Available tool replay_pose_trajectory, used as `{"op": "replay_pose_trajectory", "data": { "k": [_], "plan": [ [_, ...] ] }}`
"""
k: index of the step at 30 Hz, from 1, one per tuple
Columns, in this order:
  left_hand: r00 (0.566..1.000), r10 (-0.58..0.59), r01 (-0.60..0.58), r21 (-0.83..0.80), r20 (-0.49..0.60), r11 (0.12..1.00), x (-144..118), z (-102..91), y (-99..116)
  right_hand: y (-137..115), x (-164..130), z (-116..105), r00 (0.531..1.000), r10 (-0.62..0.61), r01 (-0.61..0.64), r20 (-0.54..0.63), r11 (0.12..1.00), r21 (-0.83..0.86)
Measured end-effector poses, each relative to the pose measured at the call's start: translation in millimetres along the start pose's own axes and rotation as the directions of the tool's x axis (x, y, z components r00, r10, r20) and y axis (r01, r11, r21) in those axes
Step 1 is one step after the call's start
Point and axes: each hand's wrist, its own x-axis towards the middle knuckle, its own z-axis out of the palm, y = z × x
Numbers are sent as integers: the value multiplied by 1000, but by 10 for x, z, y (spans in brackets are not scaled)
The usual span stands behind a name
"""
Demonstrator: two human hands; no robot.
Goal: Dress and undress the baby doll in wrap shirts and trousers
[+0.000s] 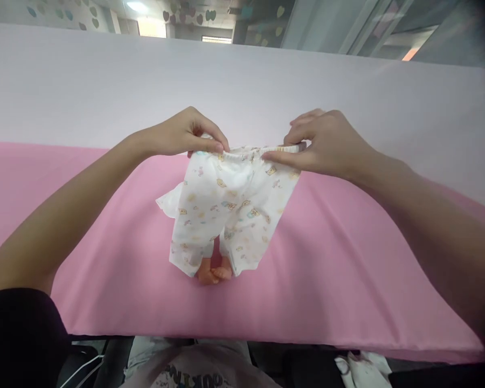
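Observation:
Small white baby pants (234, 199) with a printed cartoon pattern hang spread between my hands, waistband up. My left hand (198, 132) pinches the waistband at its left end. At the right end, my right hand (319, 141) grips the band between thumb and fingers. Below the leg openings show the feet of a doll (214, 271), lying on the pink cloth; the pants hide most of its body. A piece of white fabric (170, 202) sticks out from behind the pants on the left; I cannot tell what it belongs to.
A pink cloth (339, 258) covers the near part of the table, with a white surface (242, 81) behind it. Glass with heart-shaped decorations stands at the back. Below the table's front edge, white fabric (364, 371) lies at the right.

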Motion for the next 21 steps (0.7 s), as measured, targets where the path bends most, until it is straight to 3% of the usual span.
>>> {"op": "replay_pose_trajectory", "data": {
  "k": [4,7,10,13,15,21],
  "plan": [
    [1000,-2,-5,268,26,963,81,65,30,-1,57,-23,973,-156,202,169,930,-307],
    [992,-16,77,506,-123,859,110,171,122,-42,27,-39,972,-165,222,170,885,-410],
    [955,2,206,666,-297,717,86,236,261,-135,-36,-126,975,-146,215,170,820,-530],
    [940,51,237,750,-338,617,50,227,400,-269,-98,-279,974,-100,211,202,718,-663],
    [934,74,233,755,-348,613,32,209,483,-353,-144,-374,979,-69,186,193,700,-689],
    [920,43,229,622,-391,749,-68,247,624,-399,-324,-445,995,-10,58,97,860,-507]
  ]
}}
